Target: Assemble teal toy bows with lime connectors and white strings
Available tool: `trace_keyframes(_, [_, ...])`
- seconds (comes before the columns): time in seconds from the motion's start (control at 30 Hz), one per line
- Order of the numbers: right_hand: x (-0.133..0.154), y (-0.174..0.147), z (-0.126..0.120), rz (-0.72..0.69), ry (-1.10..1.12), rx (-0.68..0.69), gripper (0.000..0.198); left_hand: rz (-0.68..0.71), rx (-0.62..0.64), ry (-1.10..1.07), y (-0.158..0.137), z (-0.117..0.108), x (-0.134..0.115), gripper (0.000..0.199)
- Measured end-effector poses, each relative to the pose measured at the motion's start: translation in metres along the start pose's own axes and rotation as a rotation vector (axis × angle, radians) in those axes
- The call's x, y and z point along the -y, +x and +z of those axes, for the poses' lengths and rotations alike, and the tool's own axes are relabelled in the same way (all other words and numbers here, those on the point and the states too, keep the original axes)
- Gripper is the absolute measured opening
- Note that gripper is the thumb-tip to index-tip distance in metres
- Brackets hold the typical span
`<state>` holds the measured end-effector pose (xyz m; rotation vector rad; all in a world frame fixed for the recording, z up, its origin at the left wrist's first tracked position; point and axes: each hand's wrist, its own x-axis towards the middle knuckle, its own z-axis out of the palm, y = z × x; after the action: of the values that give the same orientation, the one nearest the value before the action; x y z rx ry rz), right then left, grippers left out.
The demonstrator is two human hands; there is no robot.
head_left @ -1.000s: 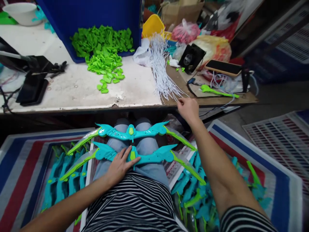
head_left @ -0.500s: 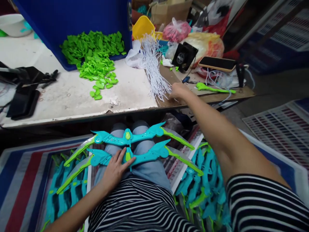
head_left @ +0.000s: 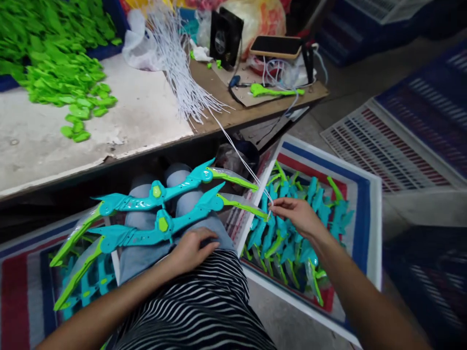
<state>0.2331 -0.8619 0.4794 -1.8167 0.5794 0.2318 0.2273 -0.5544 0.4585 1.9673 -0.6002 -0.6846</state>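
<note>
Two toy bows in teal and lime green lie across my lap: the farther toy bow [head_left: 140, 203] and the nearer toy bow [head_left: 142, 237]. My left hand [head_left: 195, 250] rests on my thigh just below the nearer one, holding nothing, its fingers loosely bent and the thumb apart. Off to the right, my right hand [head_left: 292, 212] is closed in a pinch on the ends of thin white strings [head_left: 239, 154]. These strings stretch back to a bundle of white strings [head_left: 182, 73] on the table, beside the nearer bow's right tip.
Lime-green plastic pieces [head_left: 65, 78] spill from a blue bin onto the table [head_left: 146, 112]. A fan [head_left: 224, 39], a phone [head_left: 276, 46] and a green part [head_left: 273, 91] sit at right. A white crate [head_left: 375, 233] beside me holds more bows; others lie at left.
My right hand has come from the table down to my right, drawing white strings along. My left hand has left the nearer bow for my thigh. The view has turned right.
</note>
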Motion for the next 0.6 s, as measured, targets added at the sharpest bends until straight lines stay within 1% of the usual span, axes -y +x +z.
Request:
trace_keyframes(0.07, [-0.025, -0.015, 0.003, -0.064, 0.057, -0.154, 0.034, -0.158, 0.160, -0.178, 0.028, 0.022, -0.002, 0.019])
trace_keyframes(0.13, [-0.044, -0.025, 0.007, -0.131, 0.054, -0.287, 0.034, -0.295, 0.221, -0.278, 0.053, 0.042, -0.002, 0.016])
trace_keyframes(0.2, [-0.058, -0.031, 0.011, -0.185, -0.005, -0.396, 0.033, -0.411, 0.211, -0.353, 0.073, 0.056, -0.004, 0.014])
trace_keyframes(0.3, [-0.069, -0.037, 0.015, -0.253, -0.132, -0.511, 0.032, -0.556, 0.174, -0.460, 0.092, 0.068, -0.010, 0.012])
trace_keyframes(0.43, [-0.077, -0.039, 0.020, -0.348, -0.256, -0.604, 0.025, -0.643, 0.175, -0.510, 0.104, 0.077, -0.018, 0.012])
trace_keyframes(0.53, [-0.081, -0.039, 0.023, -0.407, -0.285, -0.614, 0.022, -0.670, 0.181, -0.531, 0.109, 0.084, -0.019, 0.012])
trace_keyframes(0.6, [-0.083, -0.040, 0.025, -0.419, -0.295, -0.604, 0.021, -0.672, 0.185, -0.548, 0.111, 0.087, -0.016, 0.013])
